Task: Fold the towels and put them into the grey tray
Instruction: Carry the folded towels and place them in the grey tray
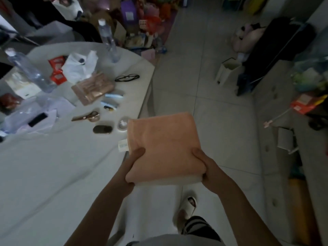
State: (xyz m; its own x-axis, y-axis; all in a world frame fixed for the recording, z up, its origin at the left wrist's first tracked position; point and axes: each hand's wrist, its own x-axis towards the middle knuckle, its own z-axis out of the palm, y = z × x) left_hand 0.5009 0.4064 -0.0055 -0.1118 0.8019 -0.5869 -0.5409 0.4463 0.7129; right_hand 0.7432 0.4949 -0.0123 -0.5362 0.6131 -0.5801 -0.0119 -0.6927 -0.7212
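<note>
A folded peach-orange towel (163, 146) is held in the air past the right edge of the white table (53, 174), over the tiled floor. A white layer, possibly a second towel, shows under its near edge. A small white label sticks out at the towel's left side. My left hand (134, 162) grips the towel's near left corner with the thumb on top. My right hand (204, 166) grips the near right corner the same way. No grey tray is in view.
The far half of the table carries clutter: two clear water bottles (30, 71), scissors (87, 117), black glasses (126, 78), packets, plastic bags. A white bin (227, 70) and a dark rack stand on the floor at right. My slippered foot (188, 208) is below the towel.
</note>
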